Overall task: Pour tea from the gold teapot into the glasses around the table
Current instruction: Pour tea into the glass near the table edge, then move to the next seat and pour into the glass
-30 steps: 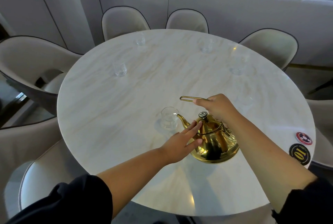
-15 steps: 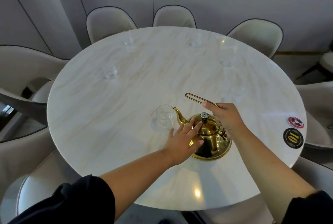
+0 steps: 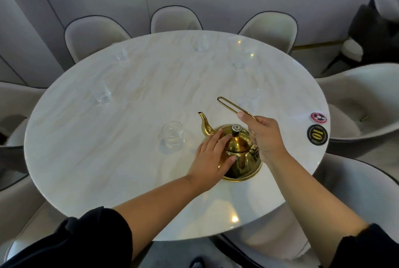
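Sitting flat on the round marble table point(image 3: 86, 159), the gold teapot point(image 3: 239, 155) is near the front edge, spout aimed at the nearest glass point(image 3: 172, 136) just beside it. Right hand point(image 3: 265, 136) has its grip closed on the wire handle point(image 3: 233, 105); left hand point(image 3: 210, 159) lies open, fingers flat on the lid and shoulder, holding nothing. Nearest glass looks clear, though a little liquid in the bottom can't be ruled out. Other glasses, left point(image 3: 101, 95), far left point(image 3: 121, 54), far middle point(image 3: 201, 45), far right point(image 3: 238, 62), look empty but are blurry. Judgement: pouring is at or near the start, most glasses left.
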